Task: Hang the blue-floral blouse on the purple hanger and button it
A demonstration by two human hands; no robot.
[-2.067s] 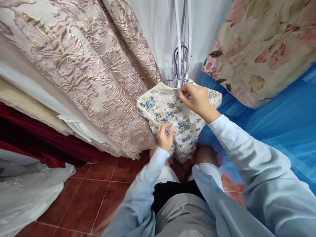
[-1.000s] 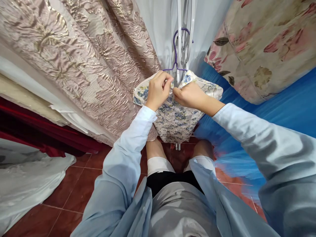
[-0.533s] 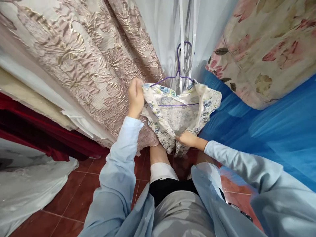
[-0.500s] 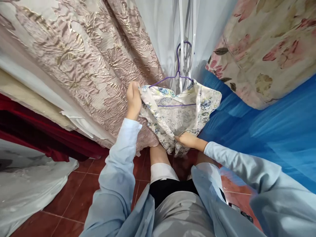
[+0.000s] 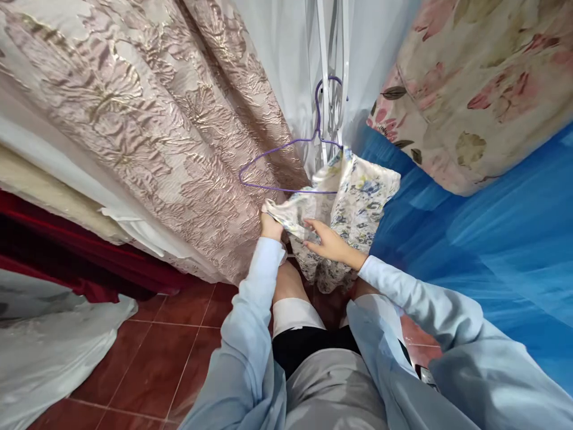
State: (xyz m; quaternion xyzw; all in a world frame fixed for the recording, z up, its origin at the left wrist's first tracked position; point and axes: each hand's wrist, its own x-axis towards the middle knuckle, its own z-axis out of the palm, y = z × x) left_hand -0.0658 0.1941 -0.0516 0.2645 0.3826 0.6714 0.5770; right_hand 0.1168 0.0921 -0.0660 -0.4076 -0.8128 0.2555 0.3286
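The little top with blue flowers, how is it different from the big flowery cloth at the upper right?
The little top has blue and yellow flowers; the big flowery cloth has pink flowers and brownish leaves.
The little top is crumpled, with one shoulder off the purple hanger and the left hand gripping it; the big flowery cloth hangs flatter, untouched.
Both have flowers on a pale background.

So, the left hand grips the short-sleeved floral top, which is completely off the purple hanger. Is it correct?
Not completely: the left hand grips the short-sleeved floral top, but the head view shows the right side of the purple hanger inside it.
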